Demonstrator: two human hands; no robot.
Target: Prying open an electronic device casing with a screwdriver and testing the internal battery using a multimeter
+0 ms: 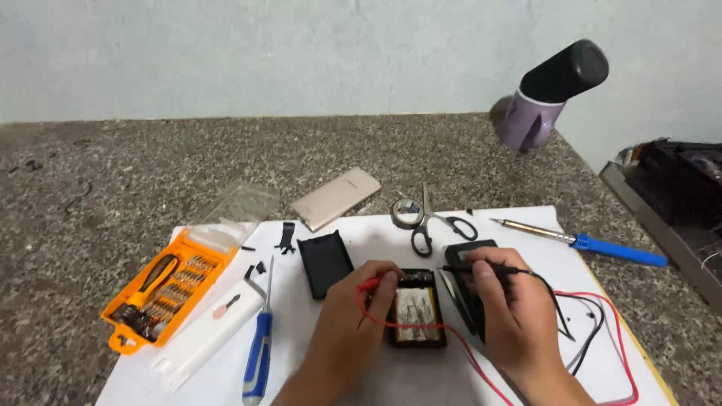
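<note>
Head view is showing the left hand (353,323) pinching a red probe (370,284), its grip closing on it, tip touching the open black device (416,308) lying near centre on the white sheet (376,233) (over a speckled tabletop (113,173)). The right hand (511,308) is gripping a black probe (470,268) just right of it.

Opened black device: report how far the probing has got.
Done: the opened black device lies with its insides exposed, and its black cover sits apart. In hand: left hand holds the red probe at its top edge; right hand holds the black probe there too. Left: the cover is not yet refitted.
</note>
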